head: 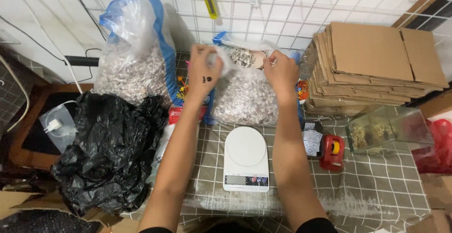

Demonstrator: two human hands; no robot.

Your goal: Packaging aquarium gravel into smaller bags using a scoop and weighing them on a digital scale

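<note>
**A:** What is way over on the left side of the hands?

**B:** A crinkly black plastic bag sits down low there. Above it stands a tall clear bag with a blue edge, full of small pale bits.

**A:** And the left hand?

**B:** It is reaching out far from the body. Its fingers are bunched up and pinching the clear top edge of the open bag of small pieces.

**A:** Where is that bag?

**B:** Right between the two hands and a little below them, at the back of the surface. Its mouth runs side to side, from one hand to the other.

**A:** What about the right hand?

**B:** It pinches the other side of the same bag top. Both hands are just as near, one at each end of the mouth.

**A:** What is closer to the body than the hands?

**B:** A white kitchen scale sits between the two forearms, with nothing on it.

**A:** And off to the right of the hands?

**B:** A small red tape roll holder, then a clear box with yellowish things inside. Behind them is a stack of flat cardboard.
</note>
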